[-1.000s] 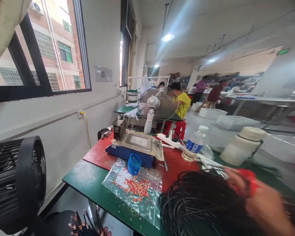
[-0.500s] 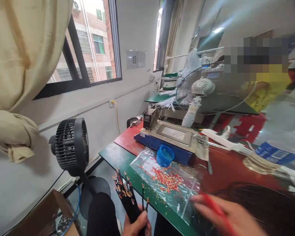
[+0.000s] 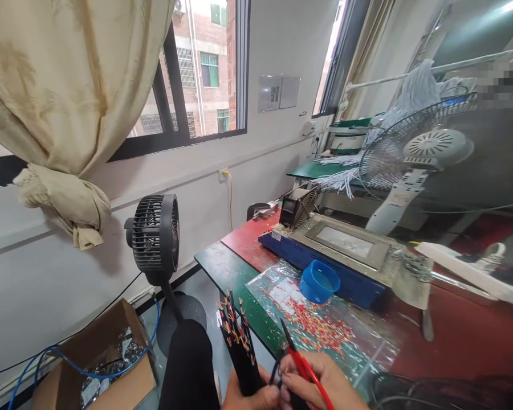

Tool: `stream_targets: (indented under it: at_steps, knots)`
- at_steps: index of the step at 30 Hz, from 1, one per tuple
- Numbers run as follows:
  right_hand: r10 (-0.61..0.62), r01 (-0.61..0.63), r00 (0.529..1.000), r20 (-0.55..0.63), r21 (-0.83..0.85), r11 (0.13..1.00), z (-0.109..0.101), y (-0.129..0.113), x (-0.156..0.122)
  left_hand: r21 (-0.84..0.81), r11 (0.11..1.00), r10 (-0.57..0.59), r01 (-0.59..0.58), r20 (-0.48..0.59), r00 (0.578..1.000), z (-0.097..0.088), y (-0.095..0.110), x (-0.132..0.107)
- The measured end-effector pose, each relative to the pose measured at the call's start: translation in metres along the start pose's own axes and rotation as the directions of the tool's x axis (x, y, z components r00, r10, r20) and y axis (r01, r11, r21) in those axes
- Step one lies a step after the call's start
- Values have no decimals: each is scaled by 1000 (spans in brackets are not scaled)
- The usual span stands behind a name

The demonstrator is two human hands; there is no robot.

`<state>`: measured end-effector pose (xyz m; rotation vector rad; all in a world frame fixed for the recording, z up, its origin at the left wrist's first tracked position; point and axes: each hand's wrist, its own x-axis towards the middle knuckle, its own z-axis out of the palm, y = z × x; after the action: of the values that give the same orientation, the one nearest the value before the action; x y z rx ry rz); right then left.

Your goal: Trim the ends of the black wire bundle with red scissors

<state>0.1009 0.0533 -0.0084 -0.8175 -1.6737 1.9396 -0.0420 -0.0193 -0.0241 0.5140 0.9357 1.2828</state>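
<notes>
My left hand is closed round a bundle of black cables whose stripped ends show coloured wires. It sits at the bottom edge, just off the table's near corner. My right hand is closed on a red-handled tool, its dark tip pointing up-left at one cable end beside the bundle. The two hands touch. Behind them a clear plastic bag strewn with red and yellow wire scraps lies on the green table.
A blue cup stands before a blue-based machine on a red mat. A black floor fan and an open cardboard box are at the left. A white desk fan is behind. Coiled black cable lies bottom right.
The view swung left and down. My right hand came from the cable coil at the right over to the left hand's bundle, and the tool's tip now meets a cable end.
</notes>
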Motion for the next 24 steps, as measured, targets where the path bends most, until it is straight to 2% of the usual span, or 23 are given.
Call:
stream_targets:
  at_steps: [4,11,15,17,21,24]
  knots:
    - [-57,53,992,-109,-41,998,-1,1,0,55,997,52,-53,20,998,13,8,7]
    - [75,-78,971,-229,-7,997,-6,-14,-3,120,991,61,-55,-43,997,29,12,16]
    - [75,-57,926,-370,59,997,-10,-11,-3,119,992,48,-40,-64,997,30,12,18]
    - [66,-40,899,-434,69,997,-13,-8,-1,104,994,46,-34,-115,992,30,13,19]
    - [121,-98,893,-433,74,992,-18,2,3,25,1000,21,-16,-217,976,33,13,21]
    - [133,-108,914,-384,86,990,-19,12,5,27,1000,15,-9,-221,975,34,14,21]
